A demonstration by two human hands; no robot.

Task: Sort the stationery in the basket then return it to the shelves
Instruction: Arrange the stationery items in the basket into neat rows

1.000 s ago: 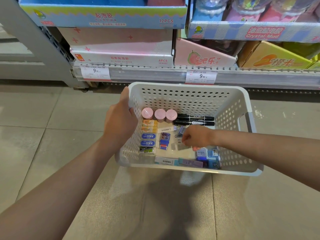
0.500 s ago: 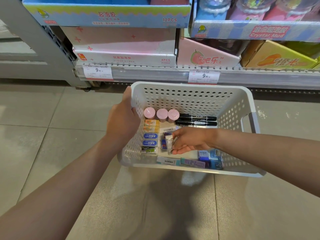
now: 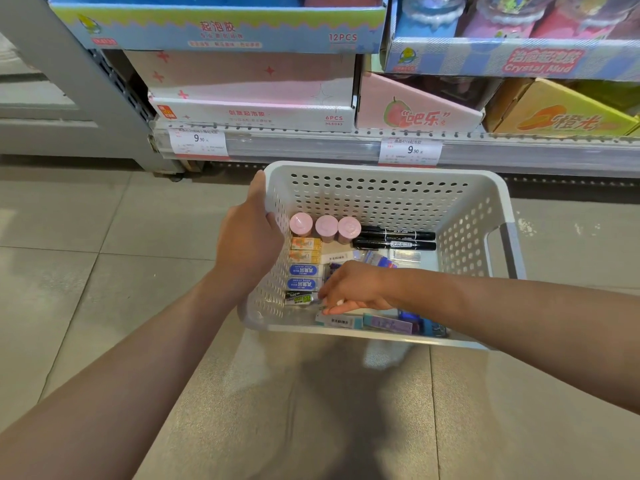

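Head view looks down on the white plastic basket (image 3: 384,199), a rectangular tub with rounded corners and walls pierced by rows of round holes. My left hand (image 3: 247,242) grips its left rim, thumb along the outside, fingers curled over the edge. My right hand (image 3: 353,289) reaches inside from the right, palm down, its fingers (image 3: 341,309) stretched nearly flat and low over the packets near the front wall; whether they pinch anything I cannot tell.

Just beyond my left hand, three round pink caps (image 3: 325,226) stand in a row, smooth and matte. To their right, past my right hand, two black markers (image 3: 396,239) lie side by side, glossy cylinders with white print. Directly beside my left hand a column runs toward me: two orange boxes (image 3: 305,249), two blue-labelled erasers (image 3: 303,277), then one dark packet with green print (image 3: 300,298). Under my right wrist, along the near wall, lie a white barcode packet (image 3: 337,321) and a flat lilac box (image 3: 388,323), touching end to end. Beyond my knuckles a clear-wrapped packet (image 3: 407,255) sits on bare basket floor, the roomiest patch, toward the cut-out handle (image 3: 509,247) on the right wall.

Beyond the basket the shelf edge (image 3: 311,147) carries two white price tags (image 3: 198,142), with cardboard display boxes (image 3: 249,88) stacked above. Polished grey floor tiles (image 3: 104,271) spread open to my left.
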